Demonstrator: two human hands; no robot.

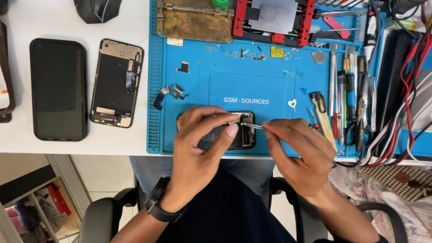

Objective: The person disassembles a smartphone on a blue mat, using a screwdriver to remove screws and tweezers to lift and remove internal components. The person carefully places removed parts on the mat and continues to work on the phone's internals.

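An opened phone body (240, 135) lies on the blue repair mat (270, 90) near its front edge, internals facing up. My left hand (198, 148) covers its left part and grips it, thumb pressed on the battery area. My right hand (299, 150) pinches thin metal tweezers (252, 126) whose tips rest inside the phone's upper right part. What the tips touch is too small to tell.
A black phone (58, 89) and an open phone rear housing (117, 82) lie on the white table at left. Small flex parts (171, 93) sit on the mat. Screwdrivers and pliers (346, 99) line the mat's right side; red clamp fixture (272, 20), cables (405, 117).
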